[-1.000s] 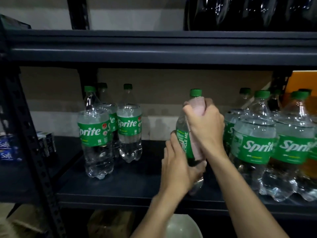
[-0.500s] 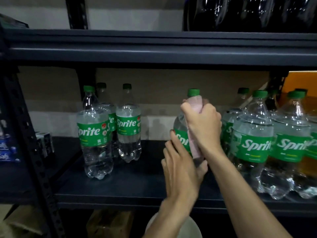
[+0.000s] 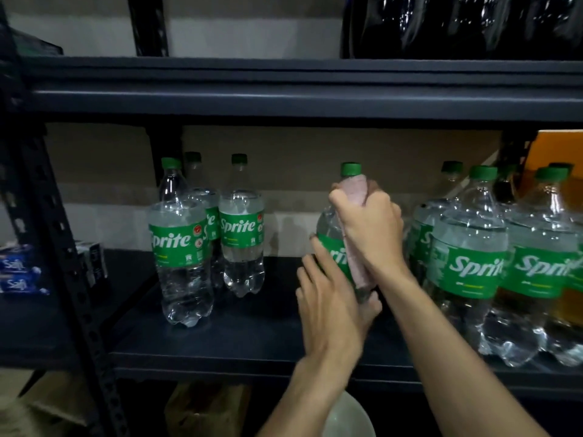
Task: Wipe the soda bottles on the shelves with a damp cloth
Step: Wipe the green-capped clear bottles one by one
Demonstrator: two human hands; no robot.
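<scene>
Rightward, packed bottles (image 3: 470,272) beside held bottle (image 3: 329,228), pink cloth (image 3: 355,190)

shelf (image 3: 252,339): dark metal
left: three sprite bottles (image 3: 181,247), upright
middle: one sprite bottle (image 3: 328,228), base hidden
right: larger sprite bottles (image 3: 467,272), clustered

L grip (image 3: 331,307) cupped low, R grip (image 3: 369,228) clenched higher

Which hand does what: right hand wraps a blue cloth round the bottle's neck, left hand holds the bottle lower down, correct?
Not blue: the head view shows a pale pink cloth in the right hand; the left hand holds the bottle lower down.
</scene>
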